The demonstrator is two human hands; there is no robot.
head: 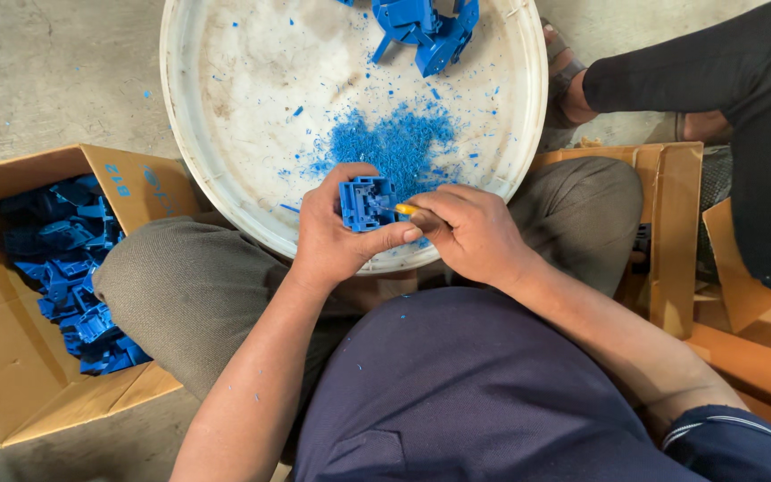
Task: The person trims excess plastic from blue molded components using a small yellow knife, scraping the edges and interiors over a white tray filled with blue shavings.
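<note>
L hand grips a blue plastic part tight; R hand pinches a small yellow tool at its edge. Best scrape slow, bits dropping into white tub just ahead.

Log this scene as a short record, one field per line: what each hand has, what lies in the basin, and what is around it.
left hand: grips a blue plastic part over the basin's near rim
right hand: pinches a small yellow-handled tool, tip against the part
basin: round, white, worn; holds a heap of blue shavings and more blue parts at the far edge
cardboard box: open, on the left, part-filled with blue parts
other person: dark sleeve and a sandalled foot, at upper right
</note>
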